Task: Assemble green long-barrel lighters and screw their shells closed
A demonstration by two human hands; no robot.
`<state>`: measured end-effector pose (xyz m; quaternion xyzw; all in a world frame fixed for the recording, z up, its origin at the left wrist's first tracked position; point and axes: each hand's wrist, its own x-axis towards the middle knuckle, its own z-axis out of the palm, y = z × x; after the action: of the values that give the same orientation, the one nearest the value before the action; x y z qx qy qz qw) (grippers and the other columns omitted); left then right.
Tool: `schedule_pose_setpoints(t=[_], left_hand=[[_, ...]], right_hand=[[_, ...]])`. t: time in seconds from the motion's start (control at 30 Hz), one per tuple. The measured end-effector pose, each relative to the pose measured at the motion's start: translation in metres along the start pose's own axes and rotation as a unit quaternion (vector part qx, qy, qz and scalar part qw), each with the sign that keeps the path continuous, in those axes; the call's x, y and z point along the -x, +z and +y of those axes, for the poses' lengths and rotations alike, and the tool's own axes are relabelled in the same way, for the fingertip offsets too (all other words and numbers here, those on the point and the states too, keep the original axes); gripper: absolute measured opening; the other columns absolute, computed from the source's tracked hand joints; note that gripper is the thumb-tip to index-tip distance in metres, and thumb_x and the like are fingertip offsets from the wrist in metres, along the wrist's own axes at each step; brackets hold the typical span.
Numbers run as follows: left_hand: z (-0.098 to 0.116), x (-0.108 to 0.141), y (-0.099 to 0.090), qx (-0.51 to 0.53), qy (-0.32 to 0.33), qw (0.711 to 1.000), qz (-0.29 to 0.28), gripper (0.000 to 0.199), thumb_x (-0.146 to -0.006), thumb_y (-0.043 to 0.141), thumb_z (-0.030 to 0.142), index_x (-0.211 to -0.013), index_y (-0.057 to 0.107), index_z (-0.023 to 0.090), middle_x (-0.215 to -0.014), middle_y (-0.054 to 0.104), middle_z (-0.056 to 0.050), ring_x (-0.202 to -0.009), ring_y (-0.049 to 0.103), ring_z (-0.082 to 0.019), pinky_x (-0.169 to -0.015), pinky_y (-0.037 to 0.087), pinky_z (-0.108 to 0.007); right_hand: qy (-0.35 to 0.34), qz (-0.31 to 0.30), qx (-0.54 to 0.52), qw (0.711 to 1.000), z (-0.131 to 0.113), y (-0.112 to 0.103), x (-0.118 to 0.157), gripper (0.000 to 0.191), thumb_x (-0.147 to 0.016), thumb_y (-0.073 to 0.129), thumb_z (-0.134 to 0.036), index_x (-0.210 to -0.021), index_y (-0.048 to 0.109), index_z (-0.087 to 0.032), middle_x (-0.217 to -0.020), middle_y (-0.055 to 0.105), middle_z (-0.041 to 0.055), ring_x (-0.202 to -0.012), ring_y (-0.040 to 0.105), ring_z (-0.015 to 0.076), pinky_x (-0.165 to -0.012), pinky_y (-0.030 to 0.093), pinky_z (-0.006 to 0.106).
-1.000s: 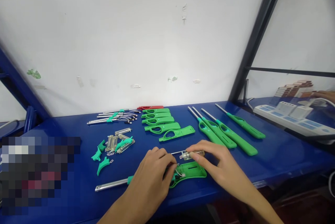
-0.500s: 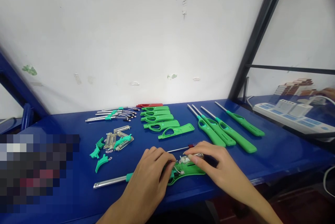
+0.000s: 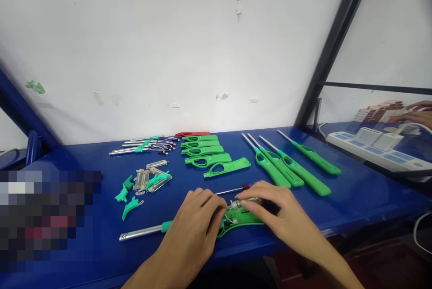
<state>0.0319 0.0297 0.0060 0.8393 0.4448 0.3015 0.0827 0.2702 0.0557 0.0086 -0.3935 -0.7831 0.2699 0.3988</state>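
Observation:
An opened green gas lighter [image 3: 248, 218] lies near the front edge, its metal barrel [image 3: 141, 233] pointing left. My left hand [image 3: 194, 226] is closed over its middle, thumb and index finger pinched by a thin white wire [image 3: 230, 219]. Between thumb and fingers my right hand [image 3: 278, 208] grips a clear fuel tank [image 3: 251, 201], just above the handle shell. The tank's nozzle end faces my left fingertips. Part of the lighter is hidden under my left hand. A screwdriver [image 3: 231, 191] lies behind, its red handle partly covered by my right hand.
Spare clear tanks [image 3: 141, 180] and teal triggers [image 3: 131, 208] lie left. Metal barrels with wires [image 3: 141, 148] are behind them. Green shell halves [image 3: 227, 167] and a red one [image 3: 192, 134] sit mid-table; closed lighters [image 3: 307, 176] lie right. Beyond the frame are a power strip [image 3: 381, 151] and a co-worker's hands [image 3: 418, 112].
The clear tank in my right hand has shifted slightly left, toward my left fingertips. My left hand stays on the lighter. At far right, the co-worker's hands have moved in by the stacked boxes.

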Motion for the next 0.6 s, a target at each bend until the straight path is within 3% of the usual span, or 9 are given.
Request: schedule_pose_setpoints(t=[0.6], left_hand=[[0.0013, 0.0002, 0.0022, -0.021, 0.032, 0.999, 0.025, 0.018, -0.108, 0.046, 0.012, -0.103, 0.060, 0.022, -0.095, 0.065, -0.002, -0.085, 0.059, -0.023, -0.086, 0.049, -0.042]], right_hand=[[-0.069, 0.007, 0.030, 0.997, 0.0064, -0.0002, 0.0021, 0.020, -0.102, 0.072, -0.030, -0.119, 0.084, -0.031, -0.095, 0.079, 0.0032, -0.091, 0.072, 0.0214, -0.084, 0.059, 0.034]])
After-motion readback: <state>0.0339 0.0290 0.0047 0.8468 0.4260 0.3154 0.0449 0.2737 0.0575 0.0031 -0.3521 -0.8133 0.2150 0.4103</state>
